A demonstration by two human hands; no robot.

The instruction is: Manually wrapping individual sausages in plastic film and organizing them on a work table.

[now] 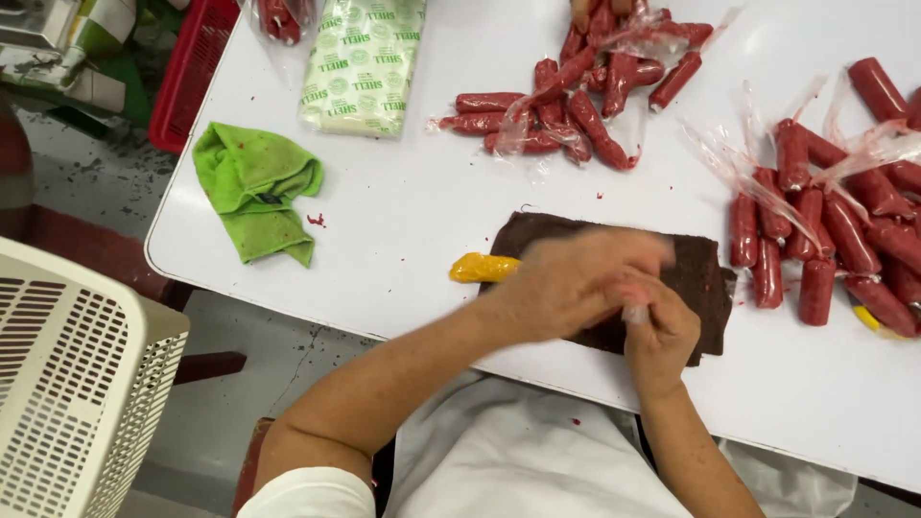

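Down at the near edge of the white worktop [403, 221], both hands meet over a dark brown cloth [696, 273] spread flat. The left hand [566, 283] reaches across from the left with its forearm slanting up from the lower left; its fingers are blurred, so how tightly its grip is closed cannot be told. The right hand [660, 331] comes up from below, wrist bent, its fingers curled shut in a pinch on a small piece of clear plastic wrap [635, 312] that stands between the two hands. The two hands touch or nearly touch above the cloth.

Just beside the left hand, at the cloth's left end, lies a yellow filled tube [483, 268]. Farther up the worktop sits a pile of red filled tubes in clear plastic [566, 120], and another such pile [835, 230] lies to the right of the cloth. A crumpled green rag [254, 187] rests near the worktop's left edge, with a green-and-white printed packet [363, 62] above it. A cream slotted basket [72, 384] stands on the floor to the left.
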